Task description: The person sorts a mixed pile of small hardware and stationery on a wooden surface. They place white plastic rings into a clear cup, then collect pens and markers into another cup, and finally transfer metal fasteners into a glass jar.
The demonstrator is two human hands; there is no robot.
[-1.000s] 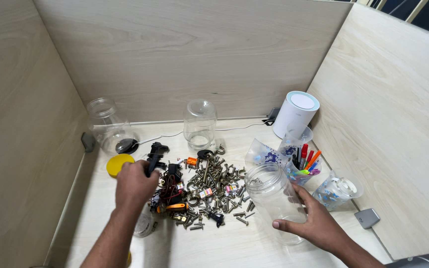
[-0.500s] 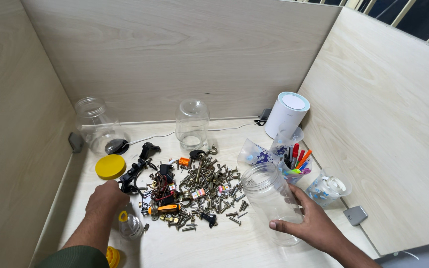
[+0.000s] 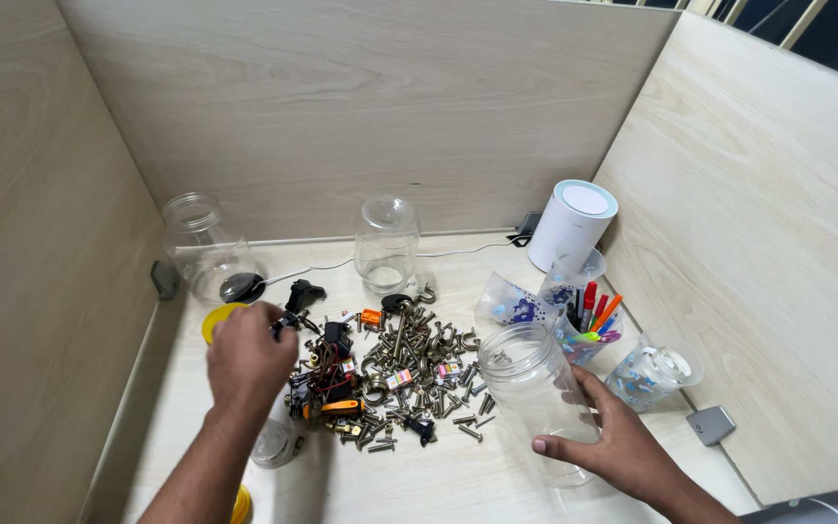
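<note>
My right hand (image 3: 618, 448) grips the lower side of a clear, lidless plastic jar (image 3: 533, 383) that stands upright on the table at the front right. My left hand (image 3: 247, 355) reaches over the left edge of a pile of screws, bolts and small hardware (image 3: 409, 364). Its curled fingertips are at a small black part (image 3: 290, 319), and the back of the hand hides whether they grip it. A small clear jar (image 3: 274, 442) stands just beside my left forearm.
Two clear jars stand at the back, one at the left (image 3: 201, 245) and one in the centre (image 3: 387, 243). A yellow lid (image 3: 213, 318), a white cylinder (image 3: 574, 223), a cup of pens (image 3: 589, 328) and patterned plastic cups (image 3: 652, 374) are around. Wooden walls enclose three sides.
My left hand dropped from the pile to the small jar at the front left, then moved back up to the pile's left edge. The right hand has kept hold of the jar.
</note>
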